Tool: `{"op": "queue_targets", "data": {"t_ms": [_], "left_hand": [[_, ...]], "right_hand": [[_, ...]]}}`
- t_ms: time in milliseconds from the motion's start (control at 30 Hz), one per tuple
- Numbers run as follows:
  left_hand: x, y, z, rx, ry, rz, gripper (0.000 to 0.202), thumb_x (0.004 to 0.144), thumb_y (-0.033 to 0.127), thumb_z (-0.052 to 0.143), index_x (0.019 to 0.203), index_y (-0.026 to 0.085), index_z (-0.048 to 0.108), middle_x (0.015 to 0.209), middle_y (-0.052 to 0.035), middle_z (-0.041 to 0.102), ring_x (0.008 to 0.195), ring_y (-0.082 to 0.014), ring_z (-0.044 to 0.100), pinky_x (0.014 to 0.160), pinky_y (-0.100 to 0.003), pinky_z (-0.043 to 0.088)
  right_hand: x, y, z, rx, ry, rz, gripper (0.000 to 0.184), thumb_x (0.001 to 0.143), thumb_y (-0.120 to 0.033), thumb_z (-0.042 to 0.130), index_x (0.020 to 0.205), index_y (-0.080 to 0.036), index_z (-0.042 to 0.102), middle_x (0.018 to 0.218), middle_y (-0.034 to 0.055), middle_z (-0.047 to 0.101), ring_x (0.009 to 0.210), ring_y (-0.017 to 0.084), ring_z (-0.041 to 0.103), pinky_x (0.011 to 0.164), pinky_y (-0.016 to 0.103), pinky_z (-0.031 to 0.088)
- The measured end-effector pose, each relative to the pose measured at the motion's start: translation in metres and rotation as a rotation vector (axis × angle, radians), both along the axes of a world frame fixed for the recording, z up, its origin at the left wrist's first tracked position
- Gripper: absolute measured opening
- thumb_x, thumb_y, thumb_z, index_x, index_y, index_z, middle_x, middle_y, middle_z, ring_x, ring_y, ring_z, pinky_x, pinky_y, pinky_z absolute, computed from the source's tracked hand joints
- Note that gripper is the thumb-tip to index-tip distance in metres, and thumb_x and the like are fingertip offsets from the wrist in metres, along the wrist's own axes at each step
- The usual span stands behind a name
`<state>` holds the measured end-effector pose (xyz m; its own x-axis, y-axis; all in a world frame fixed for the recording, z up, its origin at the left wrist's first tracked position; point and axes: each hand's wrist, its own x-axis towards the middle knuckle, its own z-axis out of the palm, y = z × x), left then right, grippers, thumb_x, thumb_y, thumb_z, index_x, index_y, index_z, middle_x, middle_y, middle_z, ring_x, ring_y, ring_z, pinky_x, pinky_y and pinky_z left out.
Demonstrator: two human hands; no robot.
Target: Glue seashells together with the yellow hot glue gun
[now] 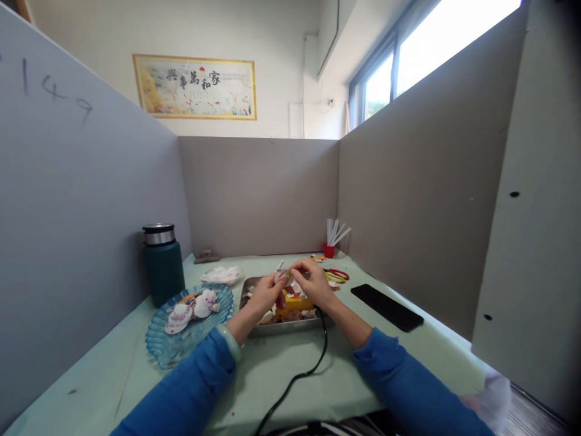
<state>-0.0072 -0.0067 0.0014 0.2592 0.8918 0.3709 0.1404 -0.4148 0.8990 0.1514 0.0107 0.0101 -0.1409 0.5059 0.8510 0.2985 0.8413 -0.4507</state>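
Above a metal tray [290, 327], my left hand [267, 292] pinches a small whitish piece [282, 276]. Close against it, my right hand [314, 283] has its fingertips closed on the same piece; its exact kind is too small to tell. A thin white stick [280, 264] points up just behind the fingers. Below the hands lies a yellow tool [296, 304] with a black cord [297, 376], partly covered by my right hand. Several small white, brown and orange pieces [267, 317] fill the tray around it.
At left, a blue scalloped plate [157, 339] bears white pieces with pink specks [180, 315]; a green flask [164, 272] stands behind. A white bundle [221, 275], red-and-yellow scissors [336, 275], a red cup [329, 250] of white sticks and a black phone [387, 306] surround the tray. Partitions enclose the table.
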Motion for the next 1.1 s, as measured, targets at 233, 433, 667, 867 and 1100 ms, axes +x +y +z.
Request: {"op": "queue_targets", "data": {"t_ms": [233, 433, 667, 867, 1100], "left_hand": [[0.0, 0.001, -0.0013, 0.004, 0.018, 0.004, 0.053, 0.077, 0.067, 0.053, 0.081, 0.014, 0.059, 0.042, 0.0026, 0.053, 0.036, -0.0116, 0.05, 0.04, -0.021, 0.036], [0.0015, 0.0014, -0.0011, -0.006, 0.021, -0.027, 0.055, 0.076, 0.069, 0.054, 0.083, 0.014, 0.058, 0.045, 0.0023, 0.054, 0.036, -0.0107, 0.051, 0.04, -0.02, 0.036], [0.0018, 0.0023, -0.0016, -0.006, 0.027, -0.033, 0.058, 0.073, 0.071, 0.054, 0.08, 0.014, 0.058, 0.042, 0.0025, 0.053, 0.035, -0.0108, 0.05, 0.039, -0.02, 0.036], [0.0016, 0.0014, -0.0016, -0.013, -0.009, -0.013, 0.053, 0.074, 0.068, 0.055, 0.074, 0.015, 0.056, 0.041, 0.0021, 0.052, 0.035, -0.0105, 0.049, 0.04, -0.02, 0.035], [0.0016, -0.0032, 0.0032, -0.031, -0.06, 0.04, 0.046, 0.075, 0.062, 0.057, 0.074, 0.016, 0.054, 0.041, 0.0043, 0.051, 0.034, -0.0094, 0.048, 0.04, -0.02, 0.034]], "right_hand": [[0.0001, 0.0001, -0.0012, -0.038, 0.01, 0.023, 0.011, 0.086, -0.024, 0.054, 0.083, -0.019, 0.064, 0.084, 0.0029, 0.063, 0.08, 0.016, 0.059, 0.074, 0.028, 0.047], [0.0024, -0.0004, -0.0024, -0.101, -0.013, 0.112, 0.018, 0.089, -0.025, 0.05, 0.098, -0.02, 0.064, 0.099, 0.0045, 0.065, 0.092, 0.017, 0.061, 0.082, 0.03, 0.047], [0.0032, -0.0013, -0.0022, -0.123, -0.006, 0.145, 0.019, 0.089, -0.025, 0.049, 0.098, -0.019, 0.065, 0.1, 0.005, 0.064, 0.094, 0.018, 0.061, 0.083, 0.03, 0.047], [0.0047, -0.004, -0.0009, -0.106, -0.001, 0.159, 0.023, 0.09, -0.026, 0.048, 0.104, -0.02, 0.064, 0.105, 0.006, 0.064, 0.099, 0.019, 0.059, 0.085, 0.031, 0.047], [0.006, 0.0008, -0.0018, -0.046, 0.075, 0.042, 0.023, 0.092, -0.029, 0.045, 0.092, -0.02, 0.066, 0.092, 0.005, 0.065, 0.087, 0.018, 0.06, 0.08, 0.032, 0.048]]}}
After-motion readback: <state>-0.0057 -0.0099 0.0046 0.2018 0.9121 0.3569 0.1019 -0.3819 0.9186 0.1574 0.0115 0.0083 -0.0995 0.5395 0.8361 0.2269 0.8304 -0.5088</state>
